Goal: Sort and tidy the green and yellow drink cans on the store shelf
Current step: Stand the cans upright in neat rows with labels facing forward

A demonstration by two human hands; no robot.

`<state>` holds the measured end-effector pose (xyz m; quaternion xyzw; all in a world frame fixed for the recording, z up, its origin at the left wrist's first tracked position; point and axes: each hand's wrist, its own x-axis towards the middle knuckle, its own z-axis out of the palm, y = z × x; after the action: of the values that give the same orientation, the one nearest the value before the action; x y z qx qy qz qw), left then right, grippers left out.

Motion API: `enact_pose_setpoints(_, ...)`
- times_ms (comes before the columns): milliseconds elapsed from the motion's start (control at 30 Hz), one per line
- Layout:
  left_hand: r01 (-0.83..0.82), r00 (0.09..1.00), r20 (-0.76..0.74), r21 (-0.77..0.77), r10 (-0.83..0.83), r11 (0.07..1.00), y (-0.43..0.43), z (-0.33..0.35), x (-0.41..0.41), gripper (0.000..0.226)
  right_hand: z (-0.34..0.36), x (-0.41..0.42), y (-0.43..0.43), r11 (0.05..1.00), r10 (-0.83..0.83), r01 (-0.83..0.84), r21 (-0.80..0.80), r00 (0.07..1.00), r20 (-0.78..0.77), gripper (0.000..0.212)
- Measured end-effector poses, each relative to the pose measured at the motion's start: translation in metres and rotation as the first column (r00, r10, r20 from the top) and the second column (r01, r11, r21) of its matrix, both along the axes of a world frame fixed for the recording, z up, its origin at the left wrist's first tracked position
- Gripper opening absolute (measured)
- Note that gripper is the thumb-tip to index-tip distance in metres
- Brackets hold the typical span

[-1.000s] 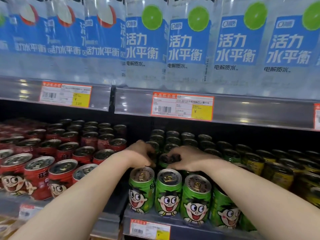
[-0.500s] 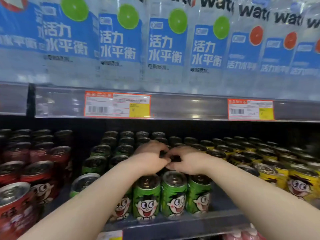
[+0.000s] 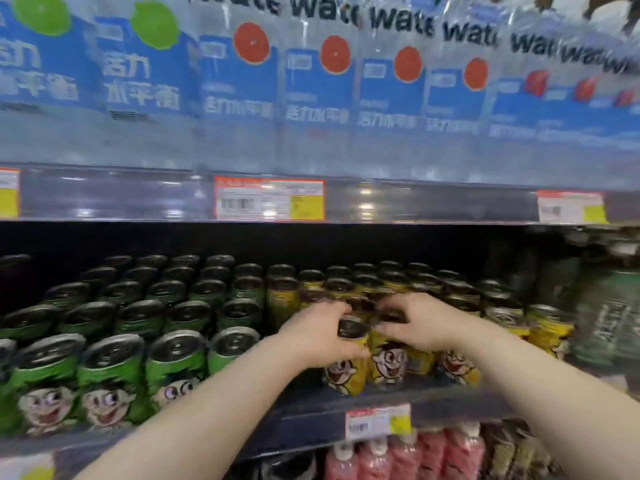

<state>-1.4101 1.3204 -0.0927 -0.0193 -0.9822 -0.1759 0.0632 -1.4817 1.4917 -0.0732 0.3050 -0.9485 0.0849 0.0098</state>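
Green cartoon-face cans (image 3: 110, 375) stand in rows on the left part of the shelf (image 3: 311, 415). Yellow cans (image 3: 547, 332) with the same face fill the right part. My left hand (image 3: 317, 336) curls round the top of a front yellow can (image 3: 346, 370). My right hand (image 3: 420, 323) is curled over the top of the neighbouring yellow can (image 3: 388, 365), fingers on its rim. Both front cans stand upright near the shelf's front edge. The picture is blurred by motion.
Above hangs a shelf of blue-labelled water bottles (image 3: 318, 88) with price tags (image 3: 269, 199) on its rail. Dark green bottles (image 3: 606, 317) stand at the far right. Pink packs (image 3: 405, 455) sit on the shelf below, under a price tag (image 3: 378, 420).
The view has swung right from the green cans to the yellow ones. Both hands have left the green cans and now grasp two front yellow cans.
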Motion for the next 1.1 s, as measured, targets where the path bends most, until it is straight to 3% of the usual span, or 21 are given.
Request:
enact_pose_setpoints(167, -0.173, 0.984, 0.040, -0.005, 0.174, 0.985, 0.028, -0.012, -0.010, 0.082, -0.015, -0.008, 0.019, 0.982, 0.149, -0.131, 0.139, 0.981, -0.126, 0.070)
enact_pose_setpoints(367, -0.277, 0.958, 0.077, -0.012, 0.277, 0.961, 0.023, -0.006, -0.001, 0.081, -0.016, -0.012, 0.024, 0.967, 0.252, -0.241, 0.083, 0.949, -0.188, 0.062)
enact_pose_setpoints(567, -0.301, 0.952, 0.083, 0.064, 0.295, 0.952, 0.014, -0.007, 0.008, 0.080, -0.022, -0.002, 0.015, 0.913, 0.388, -0.397, -0.095, 0.916, -0.101, 0.064)
enact_pose_setpoints(700, -0.287, 0.957, 0.085, 0.122, 0.278, 0.950, 0.011, -0.013, 0.010, 0.078, -0.017, -0.012, 0.015, 0.909, 0.408, -0.404, -0.101, 0.912, 0.028, 0.064)
enact_pose_setpoints(833, -0.264, 0.964, 0.047, 0.296, 0.262, 0.918, 0.000, -0.007, 0.005, 0.044, -0.002, -0.021, 0.005, 0.920, 0.367, -0.336, -0.200, 0.919, 0.142, 0.043)
enact_pose_setpoints(967, -0.376, 0.924, -0.026, 0.115, 0.381, 0.920, -0.026, 0.003, -0.014, 0.039, 0.009, -0.035, -0.011, 0.970, 0.206, -0.201, -0.139, 0.978, 0.021, 0.031)
enact_pose_setpoints(1100, -0.335, 0.942, -0.002, -0.020, 0.335, 0.942, -0.037, 0.012, -0.041, 0.055, 0.011, -0.038, -0.026, 0.995, 0.104, -0.103, -0.020, 0.990, 0.098, 0.058)
